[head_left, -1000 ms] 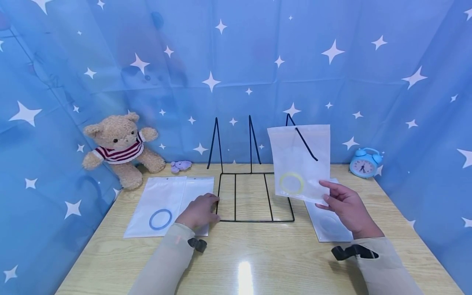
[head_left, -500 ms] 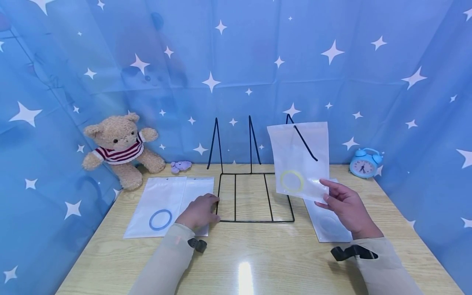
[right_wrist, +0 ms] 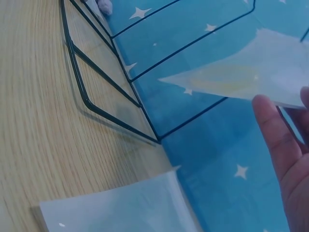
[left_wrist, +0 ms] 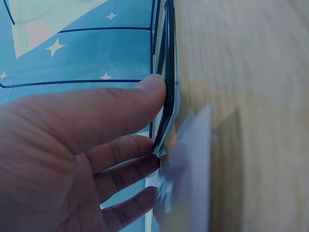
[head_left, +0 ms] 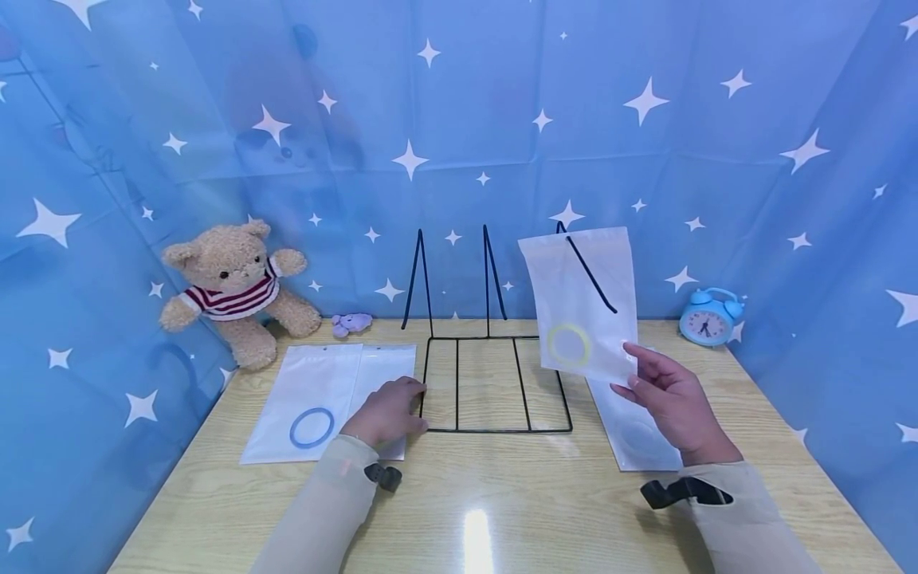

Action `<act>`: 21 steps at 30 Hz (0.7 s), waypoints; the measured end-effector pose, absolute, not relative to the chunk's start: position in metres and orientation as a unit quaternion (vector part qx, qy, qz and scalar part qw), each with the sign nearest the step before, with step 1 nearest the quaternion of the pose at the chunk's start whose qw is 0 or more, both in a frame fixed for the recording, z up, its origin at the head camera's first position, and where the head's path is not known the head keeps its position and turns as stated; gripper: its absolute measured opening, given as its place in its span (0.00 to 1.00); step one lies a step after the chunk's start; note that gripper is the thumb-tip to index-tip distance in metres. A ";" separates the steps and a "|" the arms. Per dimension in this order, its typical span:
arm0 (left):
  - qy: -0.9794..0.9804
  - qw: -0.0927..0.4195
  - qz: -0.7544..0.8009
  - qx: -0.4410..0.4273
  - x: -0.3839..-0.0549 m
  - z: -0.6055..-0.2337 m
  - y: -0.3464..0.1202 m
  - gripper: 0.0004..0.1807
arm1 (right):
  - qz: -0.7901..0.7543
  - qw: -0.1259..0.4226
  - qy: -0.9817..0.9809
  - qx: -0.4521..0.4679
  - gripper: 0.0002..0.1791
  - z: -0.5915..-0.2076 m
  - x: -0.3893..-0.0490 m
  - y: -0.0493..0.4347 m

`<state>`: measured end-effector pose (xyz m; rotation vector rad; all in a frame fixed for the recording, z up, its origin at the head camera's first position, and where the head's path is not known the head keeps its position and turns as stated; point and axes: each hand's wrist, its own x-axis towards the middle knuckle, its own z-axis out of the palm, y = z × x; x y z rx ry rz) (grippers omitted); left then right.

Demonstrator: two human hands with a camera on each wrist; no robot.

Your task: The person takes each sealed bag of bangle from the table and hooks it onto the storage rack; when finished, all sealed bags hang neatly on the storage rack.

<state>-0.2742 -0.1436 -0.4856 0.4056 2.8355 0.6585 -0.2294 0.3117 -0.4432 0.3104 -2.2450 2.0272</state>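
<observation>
A white zip pouch [head_left: 574, 295] with a yellow ring [head_left: 551, 344] inside hangs by its top hole on the right prong [head_left: 592, 277] of a black wire display rack [head_left: 500, 431]. My right hand [head_left: 677, 406] pinches the pouch near its lower right corner between thumb and fingers. In the right wrist view, the fingertips [right_wrist: 262, 104] meet the pouch's edge. My left hand [head_left: 387, 410] grips the left side of the rack's base. The thumb [left_wrist: 150, 87] presses on the wire in the left wrist view, with fingers curled below it.
Two white pouches lie at the left, the outer pouch [head_left: 323, 383] with a blue ring [head_left: 292, 430]. Another pouch [head_left: 645, 454] lies under my right hand. A teddy bear [head_left: 233, 287], a small purple toy [head_left: 351, 324] and a blue alarm clock [head_left: 706, 319] line the back.
The hung pouch has risen slightly and slid back along the right prong, tilting a little, as my right hand shifts with it. My left hand stays still on the rack.
</observation>
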 end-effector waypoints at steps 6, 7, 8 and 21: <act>0.960 0.101 0.224 0.137 -0.273 -0.484 -0.143 0.38 | 0.673 0.050 -0.732 0.094 0.31 -0.442 -0.230 0.310; 0.960 0.100 0.224 0.137 -0.273 -0.483 -0.143 0.38 | 0.675 0.049 -0.730 0.094 0.31 -0.443 -0.230 0.310; 0.960 0.100 0.223 0.137 -0.272 -0.483 -0.143 0.38 | 0.679 0.048 -0.727 0.094 0.32 -0.442 -0.230 0.310; 0.960 0.098 0.224 0.138 -0.272 -0.484 -0.143 0.38 | 0.679 0.035 -0.725 0.105 0.37 -0.442 -0.229 0.309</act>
